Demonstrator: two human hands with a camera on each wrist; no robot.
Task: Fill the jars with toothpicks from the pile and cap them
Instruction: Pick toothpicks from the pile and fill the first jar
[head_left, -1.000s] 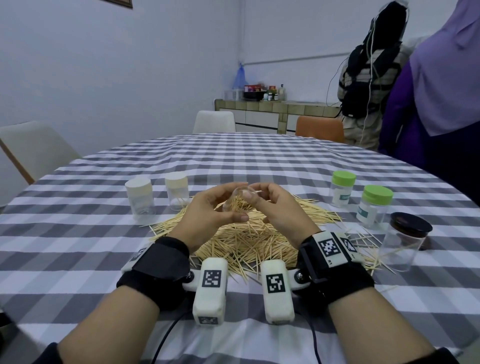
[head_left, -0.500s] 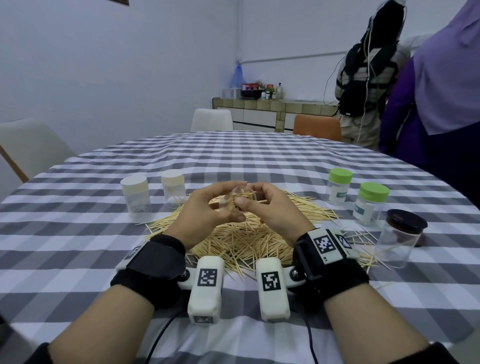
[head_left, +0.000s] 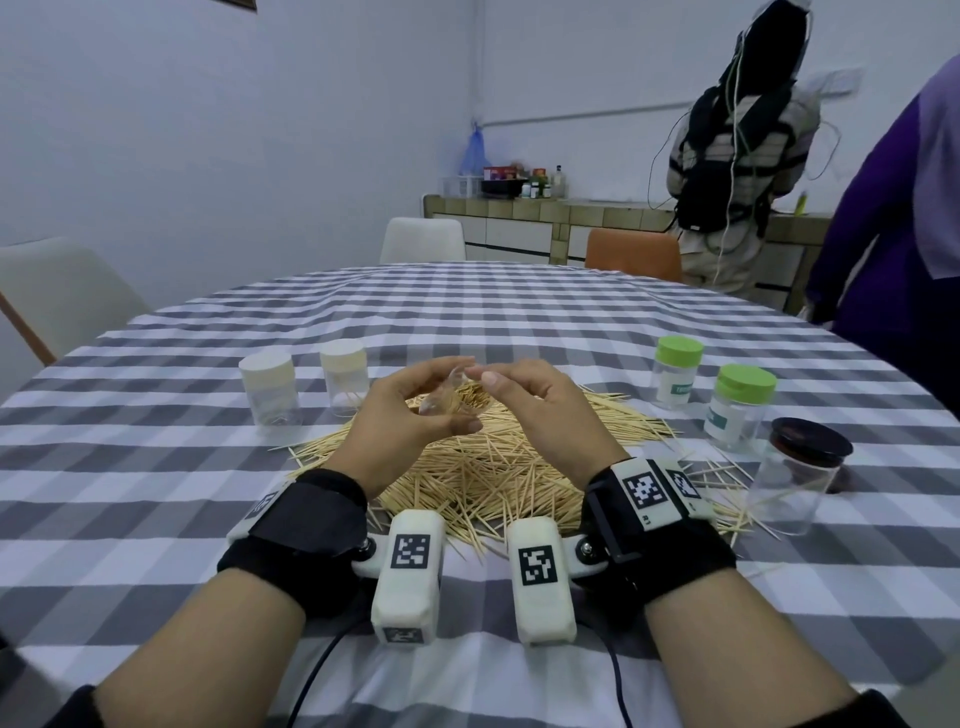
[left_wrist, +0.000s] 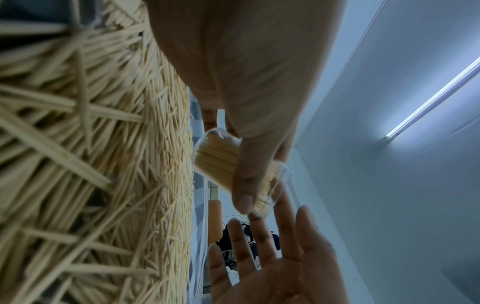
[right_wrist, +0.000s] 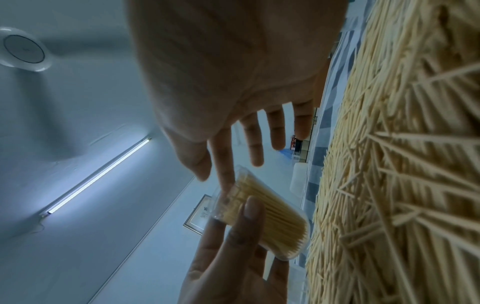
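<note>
Over the toothpick pile (head_left: 493, 467) my left hand (head_left: 462, 395) grips a small clear jar (head_left: 447, 404), tilted and uncapped. In the left wrist view the jar (left_wrist: 221, 162) is packed with toothpicks, my thumb lying across it. My right hand (head_left: 480, 378) is just right of the jar's mouth. In the right wrist view its fingers (right_wrist: 276, 131) are spread and straight, the index tip touching the jar (right_wrist: 272, 218) at its open end. Two white-capped jars (head_left: 270, 387) stand left of the pile. Two green-capped jars (head_left: 740, 405) and a dark-capped jar (head_left: 797, 475) stand to the right.
The round table has a grey checked cloth (head_left: 156, 467). A person in purple (head_left: 893, 234) stands at the far right edge, another with a black backpack (head_left: 737, 145) behind. A white chair (head_left: 423, 239) and an orange chair (head_left: 634, 254) sit at the far side.
My right hand pinched a toothpick at the jar's mouth a second ago; now its fingers are spread with only the index tip at the rim. Both hands stay over the pile.
</note>
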